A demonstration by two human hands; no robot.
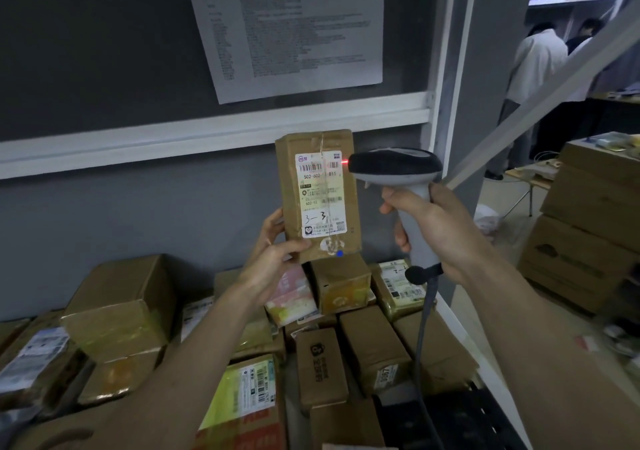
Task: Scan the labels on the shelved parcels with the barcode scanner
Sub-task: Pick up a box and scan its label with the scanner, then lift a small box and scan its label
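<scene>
Matt creased cardboard parcel (320, 196), glossy paper label (320, 195), smooth plastic scanner (401, 186)

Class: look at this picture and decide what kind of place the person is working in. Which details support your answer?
Probably a parcel depot or mailroom. Labelled cardboard parcels lie packed on a shelf, the right hand holds a barcode scanner at one held-up parcel, and a printed list hangs on the wall.

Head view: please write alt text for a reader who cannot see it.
A left hand holds a small cardboard parcel upright while the right hand aims a grey barcode scanner at its shipping label, red light glowing at the label's edge. More parcels lie piled below.
</scene>
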